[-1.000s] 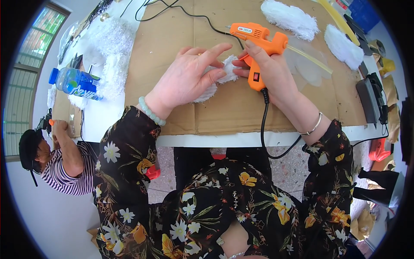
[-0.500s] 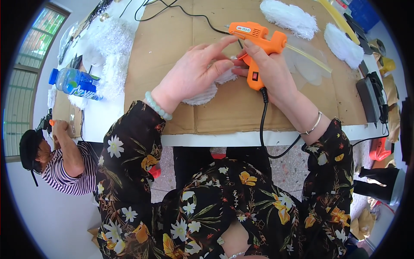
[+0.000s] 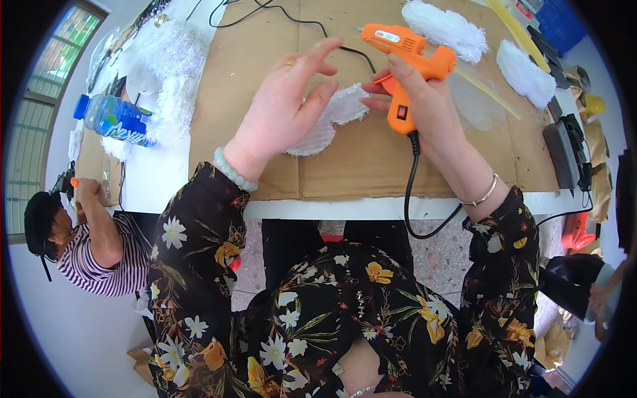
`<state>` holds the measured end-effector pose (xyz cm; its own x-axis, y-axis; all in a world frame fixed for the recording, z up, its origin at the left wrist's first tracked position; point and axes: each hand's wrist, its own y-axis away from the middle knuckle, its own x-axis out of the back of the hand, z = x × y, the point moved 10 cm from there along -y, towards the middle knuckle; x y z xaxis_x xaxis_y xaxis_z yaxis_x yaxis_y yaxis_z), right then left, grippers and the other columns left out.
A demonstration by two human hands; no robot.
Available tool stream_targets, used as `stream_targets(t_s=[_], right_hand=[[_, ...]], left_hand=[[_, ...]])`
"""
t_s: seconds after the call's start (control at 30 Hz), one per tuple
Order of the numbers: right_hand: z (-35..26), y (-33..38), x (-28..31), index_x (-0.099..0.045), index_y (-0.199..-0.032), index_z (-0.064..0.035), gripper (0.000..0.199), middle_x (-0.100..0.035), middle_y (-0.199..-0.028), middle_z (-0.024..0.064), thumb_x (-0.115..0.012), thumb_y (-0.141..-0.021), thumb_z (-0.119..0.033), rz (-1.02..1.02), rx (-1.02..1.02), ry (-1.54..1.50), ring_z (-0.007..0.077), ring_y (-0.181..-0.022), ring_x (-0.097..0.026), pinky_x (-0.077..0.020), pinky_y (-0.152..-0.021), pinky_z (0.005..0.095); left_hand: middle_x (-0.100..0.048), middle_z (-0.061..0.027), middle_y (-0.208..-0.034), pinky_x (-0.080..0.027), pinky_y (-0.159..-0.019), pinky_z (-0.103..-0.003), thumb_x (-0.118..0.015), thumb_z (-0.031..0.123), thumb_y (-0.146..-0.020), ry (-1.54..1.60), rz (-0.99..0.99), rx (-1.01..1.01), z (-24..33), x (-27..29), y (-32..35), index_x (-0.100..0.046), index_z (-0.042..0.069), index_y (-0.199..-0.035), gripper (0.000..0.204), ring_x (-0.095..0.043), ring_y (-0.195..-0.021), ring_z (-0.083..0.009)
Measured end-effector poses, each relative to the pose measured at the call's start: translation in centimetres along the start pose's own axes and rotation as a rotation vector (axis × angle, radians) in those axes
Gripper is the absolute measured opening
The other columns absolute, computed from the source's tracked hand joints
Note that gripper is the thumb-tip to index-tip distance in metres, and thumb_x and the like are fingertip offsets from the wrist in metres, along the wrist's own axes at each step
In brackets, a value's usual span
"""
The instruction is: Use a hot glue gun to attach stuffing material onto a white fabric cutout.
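Observation:
My right hand (image 3: pixel 428 99) is wrapped round an orange hot glue gun (image 3: pixel 405 50), its nozzle tilted toward the upper left. A clear glue stick (image 3: pixel 491 96) juts from the back of the gun. My left hand (image 3: pixel 285 99), fingers spread and holding nothing, hovers over a white fuzzy-edged fabric piece (image 3: pixel 342 113). That piece lies flat on the brown cardboard (image 3: pixel 358 166), partly hidden under my left hand. From the gun's handle a black cord (image 3: pixel 408 192) hangs over the table's front edge.
Two white fluffy pieces (image 3: pixel 444 32) (image 3: pixel 525 73) lie at the far right, near translucent sheets (image 3: pixel 472 103). White fluffy material (image 3: pixel 174 66) and a blue-capped bottle (image 3: pixel 114 119) are on the left. A dark grey box (image 3: pixel 563 152) stands at the right edge. Another person (image 3: pixel 99 249) works at the left.
My hands have drawn apart: the left has come away from the glue gun, its fingers spreading. The gun has shifted slightly right and up, uncovering more of the white piece.

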<state>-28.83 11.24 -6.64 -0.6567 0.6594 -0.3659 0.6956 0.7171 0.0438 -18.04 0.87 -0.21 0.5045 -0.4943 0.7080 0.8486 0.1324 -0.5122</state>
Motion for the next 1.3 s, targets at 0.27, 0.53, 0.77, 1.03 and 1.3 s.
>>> stream_targets(t_s=[0.27,0.53,0.77,1.03,1.3], right_hand=[[-4.9,3.6,1.1,-0.054,-0.106,0.0038,0.03,-0.06,-0.089,0.0111,-0.056,-0.09,-0.021,-0.076,0.063,0.351,0.0215,-0.081,-0.064,-0.057,-0.069,0.0347],[-2.0,5.1,1.0,-0.052,-0.101,0.0002,0.028,-0.058,-0.085,0.0046,-0.062,-0.088,-0.022,-0.242,-0.183,0.783,0.012,-0.075,-0.06,-0.0511,-0.069,0.0277],[-1.3,4.2,1.3,-0.052,-0.107,0.0005,0.031,-0.058,-0.087,0.0041,-0.062,-0.087,-0.02,-0.229,-0.229,0.816,0.0118,-0.076,-0.059,-0.0507,-0.07,0.0275],[-0.9,3.6,0.5,-0.051,-0.109,0.0007,0.032,-0.058,-0.087,0.0043,-0.062,-0.087,-0.02,-0.237,-0.24,0.844,0.0122,-0.076,-0.059,-0.0508,-0.07,0.0278],[-1.1,3.5,1.0,-0.053,-0.104,-0.0005,0.027,-0.057,-0.084,0.0032,-0.062,-0.088,-0.02,-0.212,-0.254,0.907,0.0116,-0.074,-0.059,-0.0501,-0.068,0.0271]], left_hand=[[-0.067,-0.0113,-0.093,-0.045,-0.088,-0.04,-0.04,-0.003,-0.074,-0.002,-0.176,0.044,-1.1,-2.2,0.6,-0.038,0.01,-0.13,0.057,-0.055,-0.101,-0.0336],[-0.068,-0.009,-0.092,-0.045,-0.087,-0.04,-0.042,-0.002,-0.076,0.043,-0.152,0.023,-1.1,-2.3,1.1,-0.039,0.011,-0.132,0.057,-0.057,-0.097,-0.0321],[-0.068,-0.0079,-0.094,-0.044,-0.09,-0.038,-0.039,-0.004,-0.076,0.048,-0.156,0.039,-1.6,-2.7,1.1,-0.038,0.011,-0.134,0.061,-0.056,-0.104,-0.0291],[-0.067,-0.009,-0.094,-0.045,-0.088,-0.038,-0.04,-0.004,-0.076,0.051,-0.154,0.067,-1.9,-2.2,1.6,-0.039,0.012,-0.134,0.06,-0.056,-0.1,-0.0289],[-0.067,-0.0092,-0.094,-0.045,-0.087,-0.038,-0.04,-0.003,-0.077,0.071,-0.153,0.058,-2.1,-2.8,1.4,-0.039,0.013,-0.134,0.06,-0.056,-0.099,-0.0288]])
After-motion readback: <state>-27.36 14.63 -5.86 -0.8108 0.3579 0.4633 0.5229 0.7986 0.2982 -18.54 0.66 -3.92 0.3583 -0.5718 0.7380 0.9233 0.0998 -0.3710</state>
